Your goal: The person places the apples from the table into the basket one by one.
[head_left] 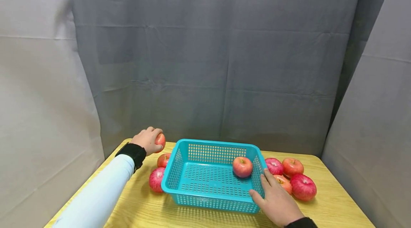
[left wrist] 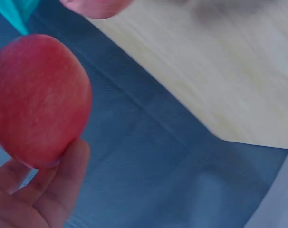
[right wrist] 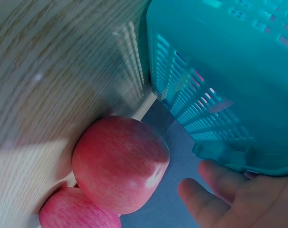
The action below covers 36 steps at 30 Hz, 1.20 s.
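Observation:
In the head view my left hand (head_left: 148, 141) grips a red apple (head_left: 160, 141) above the table's back left; the left wrist view shows this apple (left wrist: 42, 102) close up, fingertips (left wrist: 70, 166) against its side. A turquoise plastic basket (head_left: 208, 201) with perforated walls stands mid-table. One apple (head_left: 242, 167) sits inside it, toward the right. My right hand (head_left: 278, 201) holds the basket's right rim, thumb over the inner side. In the right wrist view, two fingers (right wrist: 222, 180) show outside, close to the basket's wall (right wrist: 210, 76).
Left of the basket lie two more apples, an orange-red one (head_left: 163, 160) and a pinkish one (head_left: 156, 180). Several others, including a dark pink apple (head_left: 303, 187), cluster beside its right wall. Grey cloth (head_left: 192, 60) hangs behind the wooden table (head_left: 334, 199), with paler cloth at both sides.

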{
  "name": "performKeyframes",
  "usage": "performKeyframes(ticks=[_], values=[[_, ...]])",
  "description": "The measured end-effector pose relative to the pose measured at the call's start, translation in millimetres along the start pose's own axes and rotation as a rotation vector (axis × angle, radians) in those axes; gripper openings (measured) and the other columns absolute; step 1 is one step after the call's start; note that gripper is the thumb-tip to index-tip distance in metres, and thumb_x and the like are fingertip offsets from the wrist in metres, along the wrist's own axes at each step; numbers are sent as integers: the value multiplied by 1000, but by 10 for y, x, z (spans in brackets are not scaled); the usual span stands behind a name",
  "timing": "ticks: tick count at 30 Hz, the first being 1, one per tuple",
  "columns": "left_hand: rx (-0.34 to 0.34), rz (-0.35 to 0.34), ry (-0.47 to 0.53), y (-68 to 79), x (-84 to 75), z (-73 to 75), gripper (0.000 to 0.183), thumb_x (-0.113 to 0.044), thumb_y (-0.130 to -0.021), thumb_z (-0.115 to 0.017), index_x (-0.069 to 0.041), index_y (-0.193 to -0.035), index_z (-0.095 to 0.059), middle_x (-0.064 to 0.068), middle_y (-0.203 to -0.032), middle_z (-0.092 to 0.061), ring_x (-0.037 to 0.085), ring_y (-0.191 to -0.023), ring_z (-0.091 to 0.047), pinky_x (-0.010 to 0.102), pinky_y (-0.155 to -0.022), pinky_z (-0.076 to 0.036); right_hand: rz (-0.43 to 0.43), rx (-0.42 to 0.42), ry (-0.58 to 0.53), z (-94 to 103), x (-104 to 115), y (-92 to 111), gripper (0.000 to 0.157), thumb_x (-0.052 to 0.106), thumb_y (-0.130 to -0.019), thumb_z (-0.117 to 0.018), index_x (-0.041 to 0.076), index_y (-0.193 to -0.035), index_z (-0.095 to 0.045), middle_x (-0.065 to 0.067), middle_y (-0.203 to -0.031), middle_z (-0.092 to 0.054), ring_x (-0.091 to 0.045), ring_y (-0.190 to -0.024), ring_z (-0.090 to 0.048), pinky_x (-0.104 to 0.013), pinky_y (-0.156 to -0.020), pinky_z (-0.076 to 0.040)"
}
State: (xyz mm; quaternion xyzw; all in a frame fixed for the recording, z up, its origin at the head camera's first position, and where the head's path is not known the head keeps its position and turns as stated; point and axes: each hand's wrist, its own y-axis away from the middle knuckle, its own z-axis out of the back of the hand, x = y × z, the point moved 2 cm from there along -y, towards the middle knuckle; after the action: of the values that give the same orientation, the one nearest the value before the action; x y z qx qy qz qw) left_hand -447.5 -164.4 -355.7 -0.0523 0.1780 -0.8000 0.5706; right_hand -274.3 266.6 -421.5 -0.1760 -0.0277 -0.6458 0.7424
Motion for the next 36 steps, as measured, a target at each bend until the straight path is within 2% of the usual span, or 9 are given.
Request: performKeyframes(ticks=[6, 12, 17, 23, 36], values=[[2, -43, -30, -96, -283, 132, 54, -37, -75, -74, -17, -122, -59, 10, -107, -57, 28, -88, -52, 45, -67, -52, -8, 25, -8, -2, -10, -17, 99, 77, -86, -32, -7, -139, -37, -23, -151, -23, -39, -132, -25, -62, -98, -35], [21, -71, -35, -204, -566, 139, 57, -37, -72, -76, -19, -123, -58, 7, -109, -57, 26, -90, -51, 42, -69, -52, -13, 16, -10, 1, -20, -22, 99, 77, -86, -33, -7, -139, -38, -22, -151, -23, -38, -132, -26, -62, -98, -35], [28, -108, -20, -271, -777, 58, 59, -38, -71, -78, -21, -123, -59, 5, -108, -58, 24, -90, -51, 41, -69, -53, -29, 25, -12, -8, -22, -13, 100, 78, -85, -32, -6, -139, -39, -21, -151, -22, -38, -131, -27, -62, -98, -36], [26, -157, -26, -330, -989, -66, 54, -40, -73, -74, -22, -122, -59, 2, -106, -57, 20, -87, -50, 36, -64, -51, -34, 23, -16, -12, -20, -3, 100, 78, -85, -32, -5, -140, -38, -21, -152, -22, -37, -132, -26, -62, -97, -36], [46, -254, -33, -384, -1409, -351, 55, -41, -76, -72, -23, -126, -58, 2, -110, -57, 20, -90, -51, 35, -66, -51, -59, 36, -8, 20, 9, 35, 101, 80, -84, -30, -4, -140, -38, -21, -152, -21, -37, -132, -26, -62, -97, -37]])
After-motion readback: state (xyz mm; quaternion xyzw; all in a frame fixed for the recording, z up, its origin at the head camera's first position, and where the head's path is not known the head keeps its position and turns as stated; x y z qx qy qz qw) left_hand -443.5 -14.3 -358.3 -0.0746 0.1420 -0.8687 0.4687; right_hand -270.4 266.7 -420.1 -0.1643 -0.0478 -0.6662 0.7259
